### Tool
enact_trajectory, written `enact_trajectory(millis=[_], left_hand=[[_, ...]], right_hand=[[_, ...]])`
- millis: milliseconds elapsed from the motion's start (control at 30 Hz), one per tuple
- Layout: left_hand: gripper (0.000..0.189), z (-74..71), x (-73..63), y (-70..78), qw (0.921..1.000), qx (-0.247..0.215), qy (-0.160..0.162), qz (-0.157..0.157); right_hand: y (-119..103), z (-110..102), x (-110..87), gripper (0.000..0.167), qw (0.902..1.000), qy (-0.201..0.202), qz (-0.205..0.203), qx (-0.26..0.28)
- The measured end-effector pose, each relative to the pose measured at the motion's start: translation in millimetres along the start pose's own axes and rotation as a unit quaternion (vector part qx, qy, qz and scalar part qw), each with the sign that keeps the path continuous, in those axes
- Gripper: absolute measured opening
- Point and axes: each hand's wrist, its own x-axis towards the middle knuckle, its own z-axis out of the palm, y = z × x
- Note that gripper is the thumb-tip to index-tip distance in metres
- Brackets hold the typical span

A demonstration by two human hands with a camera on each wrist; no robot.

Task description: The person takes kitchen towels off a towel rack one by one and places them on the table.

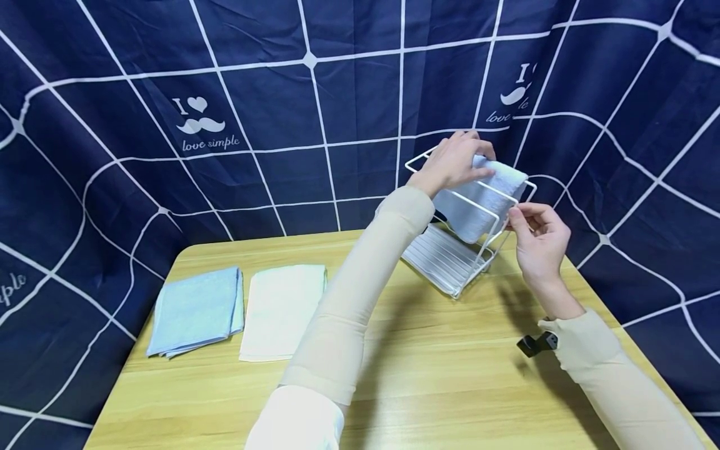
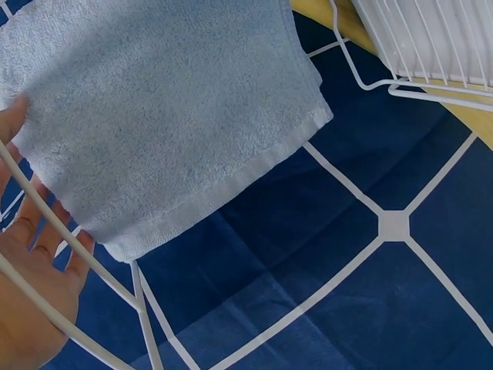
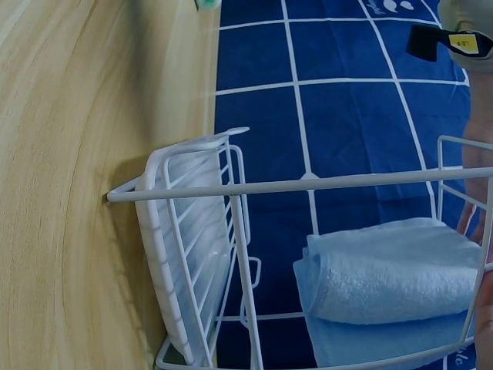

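Observation:
A white wire rack (image 1: pixel 489 250) stands at the back right of the wooden table, with a ribbed white tray (image 1: pixel 439 253) at its base. A light blue terry towel (image 1: pixel 478 200) hangs at the rack's upper frame, its folds showing in the right wrist view. My left hand (image 1: pixel 458 159) reaches over the top wires and holds the towel's upper part between thumb and fingers. In the left wrist view, part of that hand lies behind the wires. At the rack's near right corner, my right hand (image 1: pixel 541 240) pinches the wire frame with thumb and fingertips.
A folded blue cloth (image 1: pixel 197 309) and a folded white cloth (image 1: pixel 284 309) lie side by side on the table's left (image 1: pixel 225 400). A dark blue curtain (image 1: pixel 270 112) with white lines surrounds the table's back and sides, close behind the rack.

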Motion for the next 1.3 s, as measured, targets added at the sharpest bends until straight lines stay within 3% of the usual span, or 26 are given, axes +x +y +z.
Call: enact_trajectory(millis=[400, 900, 1300], left_hand=[[0.027, -1.3, -2.0, 1.2, 0.9999, -0.001, 0.014, 0.008], [0.025, -3.9, -4.0, -0.5, 0.9977, 0.015, 0.036, 0.056], [0.025, -8.7, -5.5, -4.3, 0.9955, -0.034, 0.052, 0.072]], right_hand=[[0.8, -0.9, 0.8, 0.016, 0.9999, 0.007, 0.009, 0.008], [-0.1, -0.4, 1.3, 0.018, 0.9999, 0.009, 0.011, 0.01], [-2.4, 0.2, -0.3, 0.016, 0.9999, 0.008, 0.008, 0.011]])
